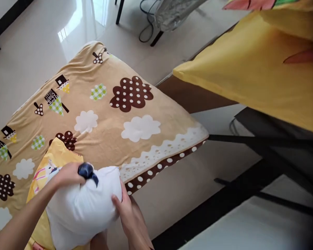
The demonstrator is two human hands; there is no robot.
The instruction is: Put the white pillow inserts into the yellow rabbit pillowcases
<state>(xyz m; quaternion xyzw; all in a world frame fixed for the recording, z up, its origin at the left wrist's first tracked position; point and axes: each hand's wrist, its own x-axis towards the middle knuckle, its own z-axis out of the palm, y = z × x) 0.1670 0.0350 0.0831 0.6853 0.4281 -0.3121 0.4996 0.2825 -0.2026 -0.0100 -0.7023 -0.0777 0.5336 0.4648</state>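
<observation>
A plump white pillow [83, 208] fills the lower middle of the view, tilted up near my body. Beside and under it lies a yellow pillowcase [45, 163] with a cartoon rabbit print. My left hand [67, 173] is closed over the top of the pillow, its fingers curled down against the white cloth. A glossy dark blue piece [87, 172] sits at those fingertips; what it is I cannot make out. My right hand [125, 208] grips the pillow's right corner, thumb in front and the other fingers behind it.
A beige blanket [106, 121] printed with clouds and dotted shapes spreads over a surface ahead. Yellow cloth [250, 69] hangs over another surface at right, with dark metal legs [250, 140] below. A clear plastic-wrapped item [172, 15] and a dark cable [146, 24] are on the far side.
</observation>
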